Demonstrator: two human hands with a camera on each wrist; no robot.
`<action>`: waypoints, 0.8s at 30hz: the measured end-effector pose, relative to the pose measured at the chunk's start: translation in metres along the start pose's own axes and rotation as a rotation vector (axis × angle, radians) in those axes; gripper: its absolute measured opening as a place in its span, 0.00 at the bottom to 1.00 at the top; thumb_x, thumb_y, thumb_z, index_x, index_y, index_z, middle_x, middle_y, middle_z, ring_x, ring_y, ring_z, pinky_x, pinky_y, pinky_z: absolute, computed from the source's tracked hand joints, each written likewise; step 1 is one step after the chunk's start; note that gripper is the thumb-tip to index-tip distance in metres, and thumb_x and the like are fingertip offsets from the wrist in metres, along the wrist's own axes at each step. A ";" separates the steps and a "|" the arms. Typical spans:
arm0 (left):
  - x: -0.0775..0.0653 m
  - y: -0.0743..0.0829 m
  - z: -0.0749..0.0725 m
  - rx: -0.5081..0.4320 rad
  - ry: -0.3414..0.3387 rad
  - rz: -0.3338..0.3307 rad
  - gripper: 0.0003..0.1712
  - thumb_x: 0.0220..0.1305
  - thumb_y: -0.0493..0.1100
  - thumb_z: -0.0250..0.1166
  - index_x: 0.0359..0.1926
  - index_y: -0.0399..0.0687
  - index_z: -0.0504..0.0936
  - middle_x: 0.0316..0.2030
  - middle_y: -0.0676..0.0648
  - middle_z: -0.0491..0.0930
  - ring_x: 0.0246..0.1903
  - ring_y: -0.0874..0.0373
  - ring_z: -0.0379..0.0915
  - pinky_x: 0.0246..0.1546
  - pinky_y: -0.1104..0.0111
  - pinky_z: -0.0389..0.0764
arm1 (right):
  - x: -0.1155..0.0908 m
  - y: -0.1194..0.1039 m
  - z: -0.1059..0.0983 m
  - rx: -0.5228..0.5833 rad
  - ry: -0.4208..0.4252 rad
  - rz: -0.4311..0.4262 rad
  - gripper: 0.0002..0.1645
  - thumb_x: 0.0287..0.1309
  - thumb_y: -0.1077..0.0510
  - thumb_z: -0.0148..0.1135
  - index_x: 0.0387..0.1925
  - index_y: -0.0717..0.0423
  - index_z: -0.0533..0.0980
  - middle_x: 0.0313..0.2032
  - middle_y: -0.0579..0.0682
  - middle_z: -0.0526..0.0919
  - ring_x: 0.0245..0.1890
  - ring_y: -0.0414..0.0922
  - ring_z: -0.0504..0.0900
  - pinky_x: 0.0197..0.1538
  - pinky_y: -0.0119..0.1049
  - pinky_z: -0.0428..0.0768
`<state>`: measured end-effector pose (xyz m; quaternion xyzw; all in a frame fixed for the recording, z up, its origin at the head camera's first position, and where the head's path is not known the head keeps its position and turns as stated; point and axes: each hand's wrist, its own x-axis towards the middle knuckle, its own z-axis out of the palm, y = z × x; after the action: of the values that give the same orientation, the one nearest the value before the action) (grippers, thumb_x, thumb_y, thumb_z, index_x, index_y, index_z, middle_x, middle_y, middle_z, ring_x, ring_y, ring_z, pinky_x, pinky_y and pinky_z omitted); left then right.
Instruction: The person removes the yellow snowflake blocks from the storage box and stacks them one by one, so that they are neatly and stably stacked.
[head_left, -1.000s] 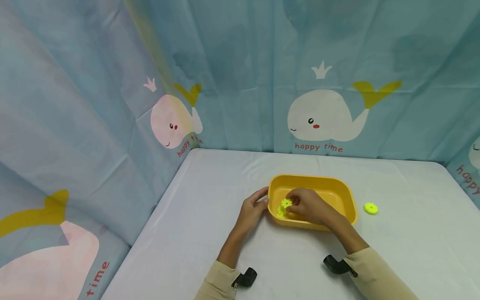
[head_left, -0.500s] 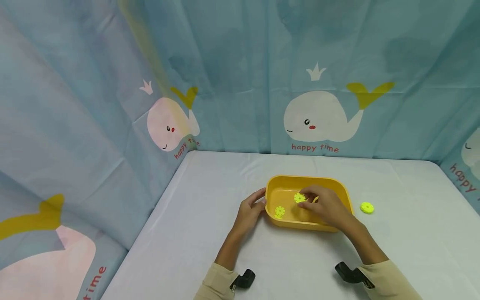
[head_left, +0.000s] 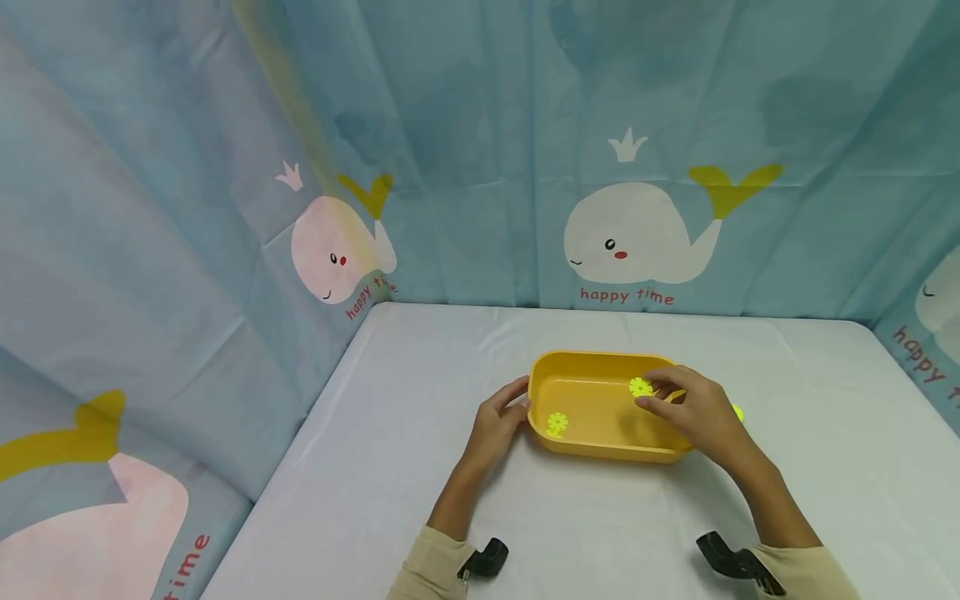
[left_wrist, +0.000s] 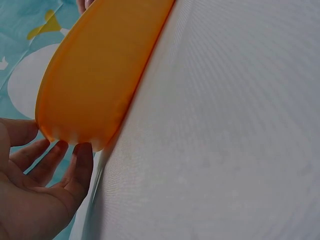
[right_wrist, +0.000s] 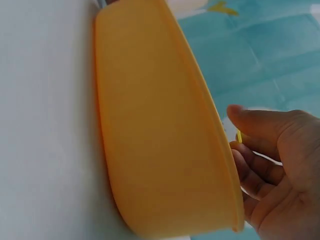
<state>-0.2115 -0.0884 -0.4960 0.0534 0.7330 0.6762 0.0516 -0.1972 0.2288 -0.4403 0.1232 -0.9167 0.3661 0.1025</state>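
Observation:
A yellow, flower-shaped plastic disc [head_left: 641, 387] is pinched between the thumb and fingers of my right hand [head_left: 699, 412], above the right part of a yellow rectangular tub [head_left: 592, 452]. In the right wrist view only the thin edge of this disc [right_wrist: 239, 136] shows, beside the tub's rim. My left hand [head_left: 495, 429] is at the tub's left end, and its fingertips touch the end wall in the left wrist view. More yellow discs [head_left: 557, 423] lie inside the tub at its front left corner, overlapping.
Another yellow disc [head_left: 738, 412] lies on the white tabletop [head_left: 420, 392] right of the tub, mostly hidden behind my right hand. A blue whale-print curtain [head_left: 465, 167] hangs behind and to the left of the table.
My right hand has lifted one disc away from the others at the tub's front left and carried it right, across the tub. My left hand has stayed at the left end.

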 end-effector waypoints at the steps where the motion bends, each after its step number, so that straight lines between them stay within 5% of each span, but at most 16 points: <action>1: 0.000 0.000 0.000 -0.002 -0.002 0.001 0.26 0.79 0.44 0.59 0.75 0.54 0.75 0.73 0.49 0.75 0.68 0.52 0.75 0.63 0.66 0.83 | -0.001 0.001 -0.002 -0.002 0.007 0.006 0.22 0.62 0.52 0.78 0.53 0.60 0.85 0.42 0.49 0.86 0.40 0.40 0.80 0.43 0.23 0.83; 11: 0.001 -0.002 -0.002 -0.008 -0.012 0.002 0.27 0.80 0.44 0.59 0.76 0.52 0.74 0.73 0.47 0.74 0.65 0.50 0.78 0.59 0.68 0.84 | -0.018 0.022 -0.019 -0.017 0.110 0.021 0.25 0.63 0.51 0.77 0.56 0.61 0.84 0.41 0.51 0.85 0.38 0.29 0.75 0.40 0.14 0.76; 24: 0.001 -0.002 -0.001 -0.023 -0.003 -0.007 0.26 0.80 0.44 0.59 0.75 0.55 0.75 0.73 0.49 0.75 0.65 0.52 0.78 0.60 0.69 0.83 | -0.025 0.040 -0.035 -0.036 0.137 0.096 0.27 0.67 0.47 0.73 0.59 0.60 0.83 0.44 0.55 0.87 0.39 0.24 0.73 0.40 0.12 0.74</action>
<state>-0.2124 -0.0895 -0.4975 0.0513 0.7251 0.6844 0.0557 -0.1819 0.2850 -0.4489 0.0521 -0.9187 0.3617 0.1498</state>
